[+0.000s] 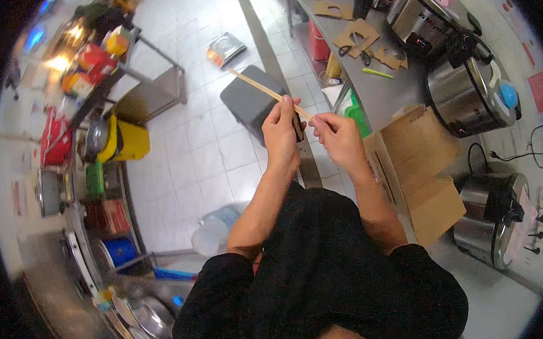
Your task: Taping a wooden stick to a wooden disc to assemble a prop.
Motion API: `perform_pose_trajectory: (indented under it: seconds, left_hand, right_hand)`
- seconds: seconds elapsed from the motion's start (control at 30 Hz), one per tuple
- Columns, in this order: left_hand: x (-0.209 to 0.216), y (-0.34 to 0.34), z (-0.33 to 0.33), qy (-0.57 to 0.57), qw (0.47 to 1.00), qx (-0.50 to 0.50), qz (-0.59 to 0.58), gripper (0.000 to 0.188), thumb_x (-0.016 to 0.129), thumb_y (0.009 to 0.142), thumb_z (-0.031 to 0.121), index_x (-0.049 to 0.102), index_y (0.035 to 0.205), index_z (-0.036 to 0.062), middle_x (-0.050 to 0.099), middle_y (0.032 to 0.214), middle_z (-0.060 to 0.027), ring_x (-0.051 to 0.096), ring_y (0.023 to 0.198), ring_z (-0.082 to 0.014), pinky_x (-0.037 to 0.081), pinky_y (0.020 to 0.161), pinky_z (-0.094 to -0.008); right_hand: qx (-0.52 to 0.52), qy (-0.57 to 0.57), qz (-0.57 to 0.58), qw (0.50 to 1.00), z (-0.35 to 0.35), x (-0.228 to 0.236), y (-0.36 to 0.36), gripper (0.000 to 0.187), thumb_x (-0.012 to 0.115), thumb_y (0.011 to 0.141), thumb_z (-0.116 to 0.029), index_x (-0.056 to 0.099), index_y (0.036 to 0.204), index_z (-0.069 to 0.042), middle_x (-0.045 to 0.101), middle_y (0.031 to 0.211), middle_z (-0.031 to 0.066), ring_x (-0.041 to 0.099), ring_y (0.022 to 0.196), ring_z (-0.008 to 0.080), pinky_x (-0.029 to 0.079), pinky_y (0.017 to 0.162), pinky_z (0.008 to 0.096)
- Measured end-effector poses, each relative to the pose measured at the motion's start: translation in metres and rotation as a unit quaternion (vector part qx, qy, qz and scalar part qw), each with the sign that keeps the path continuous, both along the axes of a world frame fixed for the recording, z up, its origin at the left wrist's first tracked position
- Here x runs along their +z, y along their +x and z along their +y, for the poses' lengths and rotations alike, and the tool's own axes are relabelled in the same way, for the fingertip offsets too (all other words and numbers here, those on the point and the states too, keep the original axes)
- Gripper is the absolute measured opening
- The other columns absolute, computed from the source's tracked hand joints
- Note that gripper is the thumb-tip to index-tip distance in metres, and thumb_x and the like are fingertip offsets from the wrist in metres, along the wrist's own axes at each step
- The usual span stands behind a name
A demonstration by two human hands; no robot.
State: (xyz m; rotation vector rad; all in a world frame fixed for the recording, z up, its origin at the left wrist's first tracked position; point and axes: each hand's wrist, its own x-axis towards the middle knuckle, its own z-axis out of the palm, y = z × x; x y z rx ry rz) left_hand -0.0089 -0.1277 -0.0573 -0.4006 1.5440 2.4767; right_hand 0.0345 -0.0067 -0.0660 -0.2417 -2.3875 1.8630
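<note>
In front of my body I hold a thin bundle of pale wooden sticks (256, 85), which look like chopsticks or skewers. My left hand (281, 132) is closed round them, thumb on top, and their long ends point away to the upper left. At the near end, my right hand (340, 138) pinches the sticks between thumb and fingertips. How many there are I cannot tell. Below my hands a dark grey ribbed stool or box (252, 97) stands on the tiled floor; a dark edge shows between my hands.
At right, a metal counter (381, 96) carries steel cookers (467, 92), scissors (357, 45), cardboard pieces and a green pen (377, 73). An open cardboard box (418, 162) lies beside my right arm. Shelving with a yellow bin (129, 140) lines the left. A clear plastic container (216, 227) is near my left elbow.
</note>
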Motion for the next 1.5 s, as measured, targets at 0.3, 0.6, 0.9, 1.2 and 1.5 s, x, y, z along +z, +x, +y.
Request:
perform_pose_trajectory:
  seconds: [0.3, 0.6, 0.9, 1.2, 1.5]
  left_hand:
    - [-0.001, -0.229, 0.032, -0.067, 0.972, -0.221, 0.036, 0.026, 0.058, 0.098, 0.028, 0.068, 0.089, 0.0048, 0.052, 0.072, 0.0040, 0.043, 0.062, -0.0038, 0.040, 0.062, -0.0232]
    - [-0.026, -0.359, 0.163, -0.112, 0.963, -0.246, 0.014, 0.026, 0.059, 0.097, 0.028, 0.067, 0.086, 0.0060, 0.046, 0.066, 0.0064, 0.042, 0.061, -0.0045, 0.039, 0.058, -0.0226]
    - [-0.032, -0.413, 0.222, -0.263, 0.844, -0.426, 0.194, 0.021, 0.059, 0.093, 0.013, 0.063, 0.086, -0.0059, 0.055, 0.080, -0.0077, 0.053, 0.074, -0.0154, 0.043, 0.068, -0.0294]
    - [-0.070, -0.487, 0.261, -0.256, 0.743, -0.541, 0.299, 0.016, 0.060, 0.090, 0.009, 0.063, 0.092, -0.0066, 0.062, 0.091, -0.0121, 0.058, 0.083, -0.0225, 0.045, 0.074, -0.0335]
    - [-0.122, -0.603, 0.292, 0.081, 0.688, -0.680, -0.239, 0.029, 0.060, 0.091, 0.024, 0.057, 0.116, 0.0098, 0.057, 0.115, -0.0125, 0.057, 0.106, -0.0241, 0.053, 0.084, -0.0426]
  right_hand:
    - [-0.009, -0.356, -0.111, 0.928, 0.041, 0.009, -0.194, 0.020, 0.052, 0.098, -0.014, 0.063, 0.092, 0.002, 0.054, 0.071, -0.0013, 0.047, 0.058, 0.0048, 0.037, 0.051, 0.0199]
    - [-0.123, 0.088, -0.058, 0.987, 0.141, -0.011, -0.315, 0.017, 0.057, 0.091, -0.014, 0.061, 0.095, 0.003, 0.063, 0.081, 0.0228, 0.060, 0.080, 0.0434, 0.046, 0.068, 0.0460]
    - [-0.273, -0.126, 0.081, 0.950, 0.211, -0.015, -0.398, 0.024, 0.052, 0.098, -0.015, 0.060, 0.113, 0.002, 0.066, 0.088, 0.0081, 0.060, 0.079, 0.0113, 0.050, 0.075, 0.0283]
    - [-0.439, -0.074, 0.039, 0.895, 0.233, -0.037, -0.464, 0.018, 0.050, 0.100, -0.015, 0.059, 0.101, 0.001, 0.060, 0.076, 0.0041, 0.053, 0.060, 0.0102, 0.045, 0.056, 0.0271]
    - [-0.541, 0.009, -0.083, 0.837, 0.235, -0.076, -0.478, 0.027, 0.042, 0.103, -0.024, 0.056, 0.099, -0.001, 0.063, 0.086, 0.0219, 0.064, 0.085, 0.0424, 0.048, 0.071, 0.0444]
